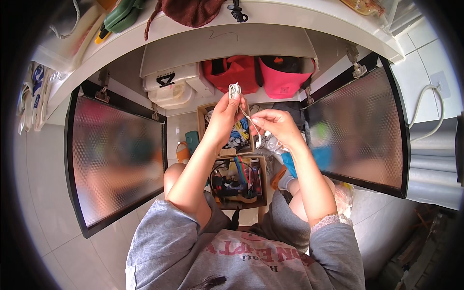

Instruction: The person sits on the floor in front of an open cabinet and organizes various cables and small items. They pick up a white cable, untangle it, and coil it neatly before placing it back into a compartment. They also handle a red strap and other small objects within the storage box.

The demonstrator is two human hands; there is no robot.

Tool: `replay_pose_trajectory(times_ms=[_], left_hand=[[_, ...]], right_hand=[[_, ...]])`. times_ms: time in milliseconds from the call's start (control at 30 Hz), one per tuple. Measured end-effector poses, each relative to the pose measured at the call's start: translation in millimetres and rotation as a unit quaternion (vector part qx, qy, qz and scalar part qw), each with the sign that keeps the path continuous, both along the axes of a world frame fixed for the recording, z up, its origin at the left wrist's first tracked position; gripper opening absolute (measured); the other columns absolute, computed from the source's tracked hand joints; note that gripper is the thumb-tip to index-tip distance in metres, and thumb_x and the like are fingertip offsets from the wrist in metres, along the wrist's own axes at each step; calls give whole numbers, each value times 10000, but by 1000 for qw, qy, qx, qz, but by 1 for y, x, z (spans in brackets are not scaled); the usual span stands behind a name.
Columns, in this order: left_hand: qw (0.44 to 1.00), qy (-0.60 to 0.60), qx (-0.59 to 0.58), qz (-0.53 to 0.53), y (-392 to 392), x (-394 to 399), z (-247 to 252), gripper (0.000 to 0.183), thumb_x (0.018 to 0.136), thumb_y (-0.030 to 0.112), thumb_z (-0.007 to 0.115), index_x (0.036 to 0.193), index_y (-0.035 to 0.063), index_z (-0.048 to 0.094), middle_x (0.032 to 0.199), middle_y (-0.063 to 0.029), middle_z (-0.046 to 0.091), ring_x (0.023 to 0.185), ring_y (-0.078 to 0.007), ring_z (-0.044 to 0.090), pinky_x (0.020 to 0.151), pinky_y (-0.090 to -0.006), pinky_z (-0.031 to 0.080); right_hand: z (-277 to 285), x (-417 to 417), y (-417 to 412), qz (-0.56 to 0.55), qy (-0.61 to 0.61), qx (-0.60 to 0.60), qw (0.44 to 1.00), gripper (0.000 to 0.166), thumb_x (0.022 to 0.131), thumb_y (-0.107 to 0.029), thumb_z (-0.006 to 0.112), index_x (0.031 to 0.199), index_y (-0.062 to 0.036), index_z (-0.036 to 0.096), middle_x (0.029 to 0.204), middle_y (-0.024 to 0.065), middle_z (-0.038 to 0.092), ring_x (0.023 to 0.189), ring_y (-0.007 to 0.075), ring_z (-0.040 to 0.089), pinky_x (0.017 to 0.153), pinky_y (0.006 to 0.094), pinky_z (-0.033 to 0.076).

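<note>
My left hand [227, 112] grips a coiled bundle of white earphone cord [234, 88], whose loops stand up above the thumb. Between the fingertips of my right hand [277, 123] runs the cord's loose end, pinched near the left hand. A white earbud [258, 144] dangles just below those fingers. Under both hands sits an open cardboard box [200, 119] of cables, with blue and yellow cords [241, 129] among dark and white connectors. Nearer to me, a second open box [264, 188] contains black cables and a rainbow ribbon cable [240, 168].
Frosted cabinet doors [119, 156] [357, 130] stand open on either side. Inside the cabinet are a red fabric bag [232, 74], a pink bag [286, 79] and white containers [170, 85]. A white countertop [275, 18] overhangs. A blue plastic bag [308, 159] lies by my right leg.
</note>
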State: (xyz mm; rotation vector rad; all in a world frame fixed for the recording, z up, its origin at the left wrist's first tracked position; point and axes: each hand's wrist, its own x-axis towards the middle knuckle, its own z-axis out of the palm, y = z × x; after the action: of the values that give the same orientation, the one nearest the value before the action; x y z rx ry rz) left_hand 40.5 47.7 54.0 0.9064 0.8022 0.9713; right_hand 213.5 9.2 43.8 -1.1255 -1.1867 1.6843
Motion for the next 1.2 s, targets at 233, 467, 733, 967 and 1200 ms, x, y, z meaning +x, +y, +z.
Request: replay_pose_trajectory(times_ms=[233, 467, 733, 967, 1200], left_hand=[[999, 41, 14, -26, 1, -4, -1, 233, 970, 265, 422, 902, 56, 499, 818, 4, 476, 715, -82, 404, 634, -213, 342], [992, -83, -98, 7, 0, -4, -4, 200, 968, 232, 425, 908, 53, 491, 833, -15, 491, 745, -118, 455, 671, -253, 402], [986, -112, -127, -6, 3, -6, -3, 200, 968, 233, 421, 903, 56, 488, 819, -22, 504, 707, -134, 468, 680, -281, 429], [987, -93, -130, -3, 4, -7, 1, 190, 968, 202, 420, 904, 38, 491, 823, -33, 491, 763, -146, 471, 699, -279, 427], [983, -135, -124, -15, 7, -11, -7, 185, 967, 214, 424, 906, 52, 488, 826, -30, 500, 763, -131, 471, 696, -258, 414]], right_hand=[[-11, -9, 0, -79, -58, 94, 991, 82, 858, -48, 580, 913, 13, 574, 845, 36, 616, 791, 99, 599, 711, 230, 471], [-11, -13, 1, -65, 13, 23, 998, 70, 845, -32, 585, 898, 8, 563, 855, 48, 620, 811, 115, 616, 718, 237, 488], [-19, -15, 2, -84, 38, 18, 996, 39, 838, -1, 552, 846, 8, 515, 799, 79, 612, 619, 78, 525, 548, 218, 426], [-5, -19, 1, -76, 85, -12, 993, 51, 856, -4, 523, 861, -8, 473, 733, 102, 588, 519, 66, 462, 443, 198, 345], [-4, -20, 0, -67, 77, -2, 995, 169, 882, -63, 543, 1034, 11, 554, 759, 77, 600, 560, 56, 487, 474, 179, 362]])
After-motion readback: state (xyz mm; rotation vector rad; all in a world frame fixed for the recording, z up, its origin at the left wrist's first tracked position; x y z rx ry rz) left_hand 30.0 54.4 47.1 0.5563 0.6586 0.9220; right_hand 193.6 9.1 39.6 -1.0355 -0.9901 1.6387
